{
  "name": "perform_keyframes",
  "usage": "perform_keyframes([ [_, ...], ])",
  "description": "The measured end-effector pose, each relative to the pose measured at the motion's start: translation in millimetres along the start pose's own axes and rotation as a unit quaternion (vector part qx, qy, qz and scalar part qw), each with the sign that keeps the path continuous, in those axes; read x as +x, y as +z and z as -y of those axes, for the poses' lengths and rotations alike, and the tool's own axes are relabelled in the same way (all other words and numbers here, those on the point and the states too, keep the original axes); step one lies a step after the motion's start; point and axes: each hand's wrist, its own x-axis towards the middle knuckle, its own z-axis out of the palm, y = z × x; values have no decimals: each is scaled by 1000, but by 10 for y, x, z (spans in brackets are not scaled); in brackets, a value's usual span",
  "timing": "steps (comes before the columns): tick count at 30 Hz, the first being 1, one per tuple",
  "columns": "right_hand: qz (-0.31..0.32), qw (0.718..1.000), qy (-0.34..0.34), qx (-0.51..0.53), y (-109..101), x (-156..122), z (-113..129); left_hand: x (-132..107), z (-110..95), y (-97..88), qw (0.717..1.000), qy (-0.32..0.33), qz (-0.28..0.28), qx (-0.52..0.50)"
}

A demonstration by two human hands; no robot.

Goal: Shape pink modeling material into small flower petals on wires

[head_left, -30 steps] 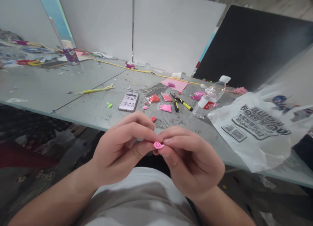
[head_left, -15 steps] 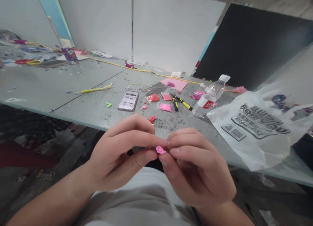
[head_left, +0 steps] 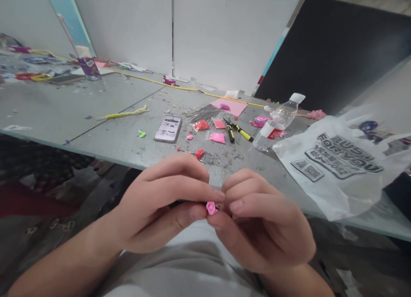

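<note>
Between the fingertips of both hands sits a small pink clay rose [head_left: 211, 208] with curled petals. My left hand [head_left: 170, 198] pinches it from the left, index finger above and thumb below. From the other side my right hand [head_left: 257, 215] closes on it with thumb and bent fingers. Beyond my hands on the table lies a red clay piece [head_left: 199, 154] on thin wire. A little pink clay lump [head_left: 190, 137] and packets of red clay [head_left: 201, 125] and pink clay [head_left: 217, 137] lie farther back.
A phone [head_left: 167, 128] lies on the grey table [head_left: 128, 145]. Black-and-yellow pliers [head_left: 239, 132], a tilted-looking plastic bottle [head_left: 278, 123] and a white plastic bag [head_left: 334, 168] are to the right. Thin wires [head_left: 205, 113] and a yellow-green twisted strand [head_left: 125, 114] lie farther back.
Both hands have lowered slightly with the pink rose, which now faces me more, its petals rounder. More of the red clay piece and its wire shows beyond the fingers.
</note>
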Motion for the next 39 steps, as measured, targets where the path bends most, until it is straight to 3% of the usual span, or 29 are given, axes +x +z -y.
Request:
perform_keyframes([
  [9, 16, 998, -10, 60, -1, 22, -37, 2, 16, 21, 995, -16, 14, -96],
  [20, 36, 998, 21, 52, -16, 33, -11, -21, 41, 19, 990, -58, 6, -131],
  [25, 44, 998, -9, 50, -21, 40, -52, -31, 31, 51, 979, -90, 4, -181],
  [35, 45, 999, 25, 14, -8, 19, -3, -61, 155, 71, 955, -97, 24, -280],
  [39, 49, 998, -14, 39, 2, 27, -60, -81, 161, 106, 945, -112, 17, -308],
])
